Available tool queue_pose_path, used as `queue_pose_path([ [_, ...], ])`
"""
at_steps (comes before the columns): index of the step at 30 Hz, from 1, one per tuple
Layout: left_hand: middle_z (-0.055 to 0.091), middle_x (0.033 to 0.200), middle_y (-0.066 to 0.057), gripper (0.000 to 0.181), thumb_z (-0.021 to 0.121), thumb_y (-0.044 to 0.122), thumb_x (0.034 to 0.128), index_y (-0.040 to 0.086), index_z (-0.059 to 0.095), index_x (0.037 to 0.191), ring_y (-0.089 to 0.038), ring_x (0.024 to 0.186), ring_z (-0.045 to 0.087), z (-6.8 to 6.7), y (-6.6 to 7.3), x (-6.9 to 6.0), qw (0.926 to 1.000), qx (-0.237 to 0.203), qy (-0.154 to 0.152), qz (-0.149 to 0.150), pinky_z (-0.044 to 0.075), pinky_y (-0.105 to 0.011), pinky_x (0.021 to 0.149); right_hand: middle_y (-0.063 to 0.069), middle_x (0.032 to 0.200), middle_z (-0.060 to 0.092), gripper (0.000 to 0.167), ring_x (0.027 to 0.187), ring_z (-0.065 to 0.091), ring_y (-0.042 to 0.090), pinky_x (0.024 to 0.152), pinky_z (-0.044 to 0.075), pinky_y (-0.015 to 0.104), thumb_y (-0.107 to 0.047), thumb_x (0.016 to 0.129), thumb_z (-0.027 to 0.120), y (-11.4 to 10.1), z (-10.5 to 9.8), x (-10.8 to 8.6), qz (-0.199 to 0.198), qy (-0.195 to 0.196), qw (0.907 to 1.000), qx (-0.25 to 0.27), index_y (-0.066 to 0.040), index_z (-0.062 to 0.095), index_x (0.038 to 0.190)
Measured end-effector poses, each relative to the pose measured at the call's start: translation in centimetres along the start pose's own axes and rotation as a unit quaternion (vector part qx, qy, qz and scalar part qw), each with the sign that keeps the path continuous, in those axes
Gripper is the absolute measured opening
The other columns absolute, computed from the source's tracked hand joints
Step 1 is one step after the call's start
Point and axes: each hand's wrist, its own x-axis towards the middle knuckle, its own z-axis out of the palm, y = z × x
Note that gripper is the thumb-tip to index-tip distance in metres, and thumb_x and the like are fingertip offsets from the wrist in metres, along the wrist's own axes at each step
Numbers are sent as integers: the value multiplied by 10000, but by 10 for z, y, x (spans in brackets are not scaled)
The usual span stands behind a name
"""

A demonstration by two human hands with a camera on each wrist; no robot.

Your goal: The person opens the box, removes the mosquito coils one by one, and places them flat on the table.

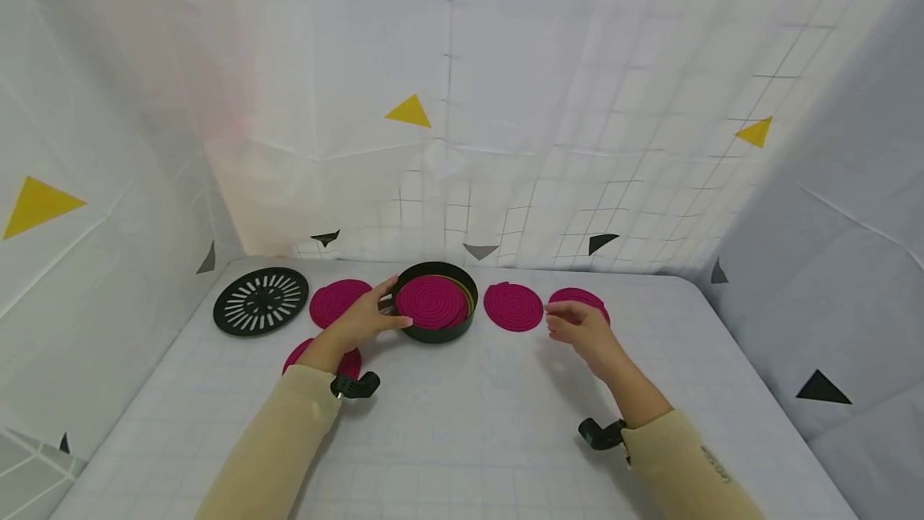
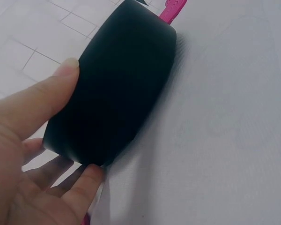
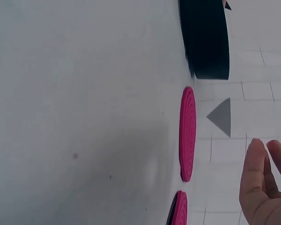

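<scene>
My left hand (image 1: 363,319) grips the side of a round black coaster holder (image 1: 436,336), thumb near its rim and fingers around the wall. In the left wrist view the holder's dark side wall (image 2: 112,84) fills the middle. Inside lies a magenta spiral-patterned coaster (image 1: 431,302), with a yellowish edge showing beneath it. My right hand (image 1: 588,335) hovers with fingers loosely bent and nothing between them. It partly covers a magenta coaster (image 1: 585,295); another coaster (image 1: 513,306) lies just left of it, also seen edge-on (image 3: 188,133) in the right wrist view.
A black slotted disc (image 1: 261,301) lies at the table's back left. Beside it is a magenta coaster (image 1: 338,302), and another coaster (image 1: 351,363) is partly hidden under my left wrist. White sheeted walls (image 1: 505,183) with yellow and dark triangles enclose the white table (image 1: 462,440).
</scene>
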Motion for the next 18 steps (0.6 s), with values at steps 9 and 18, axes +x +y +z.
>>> queue_pose_path([
  [9,264,1629,-130,1037,839,323,827,173,181,1614,-334,1468,315,0,-1,1,10000,-43,-6,-38,377,-531,1105,240,1229,583,337,1064,632,311,896,564,362,-69,994,614,-13,17,3,89,-229,9997,-44,58,596,1306],
  [18,268,1627,-133,1033,839,319,828,177,183,1615,-337,1470,308,-1,-1,1,10000,-62,-5,-65,386,-542,1094,247,1244,595,321,1117,618,378,908,560,356,-116,993,630,-26,36,6,-158,-424,9989,-122,7,617,1289],
])
